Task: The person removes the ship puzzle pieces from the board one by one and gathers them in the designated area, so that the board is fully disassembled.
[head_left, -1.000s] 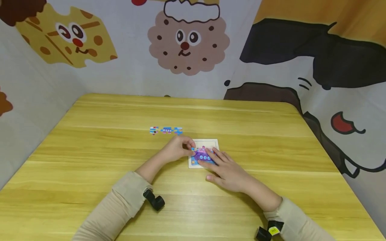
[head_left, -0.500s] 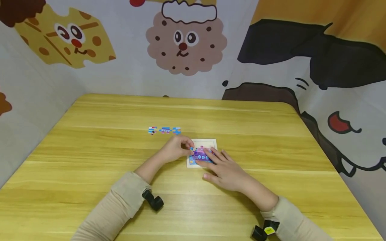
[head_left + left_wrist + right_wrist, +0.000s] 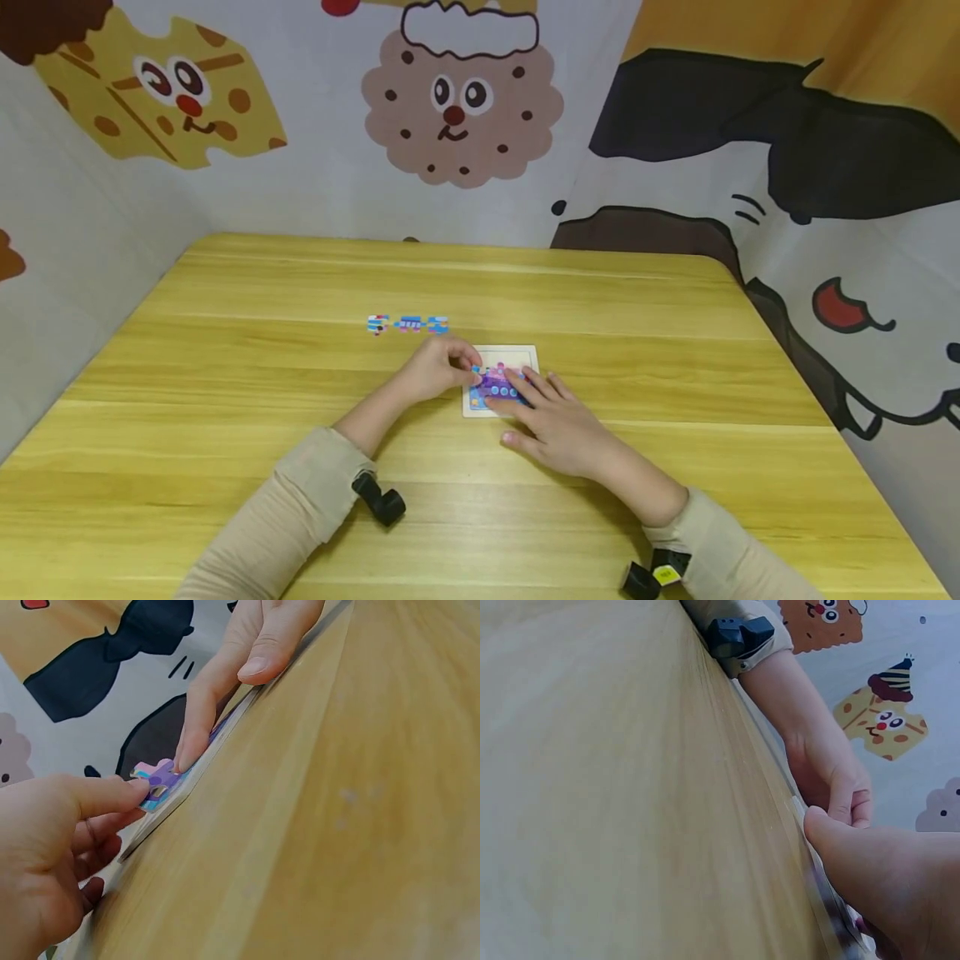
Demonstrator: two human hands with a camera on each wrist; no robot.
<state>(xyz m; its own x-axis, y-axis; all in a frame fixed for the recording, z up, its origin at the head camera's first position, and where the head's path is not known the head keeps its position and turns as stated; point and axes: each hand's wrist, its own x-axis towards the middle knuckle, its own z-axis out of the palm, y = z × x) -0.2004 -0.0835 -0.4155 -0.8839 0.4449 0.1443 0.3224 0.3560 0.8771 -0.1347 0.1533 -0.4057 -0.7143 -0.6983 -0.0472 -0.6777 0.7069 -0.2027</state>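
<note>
A small pale puzzle tray [image 3: 517, 357] lies on the table, its lower part filled with a purple and blue jigsaw picture [image 3: 501, 390]. At the tray's left side, my left hand [image 3: 438, 369] pinches a purple, pink and blue puzzle piece [image 3: 159, 778] between thumb and fingers. That piece sits tilted at the picture's upper left edge in the left wrist view. My right hand [image 3: 566, 429] rests on the right of the picture with fingers spread and fairly straight, covering part of it. In the right wrist view the tray is mostly hidden behind my right hand.
Loose puzzle pieces [image 3: 410, 323] lie in a short row behind my left hand, left of the tray. The wooden table [image 3: 262, 333] reaches back to a wall covering [image 3: 315, 192] with cartoon prints. Each sleeve carries a black wrist camera [image 3: 386, 507].
The head view has shifted slightly, moving the scene a little to the left. Both hands keep nearly the same places on the tray.
</note>
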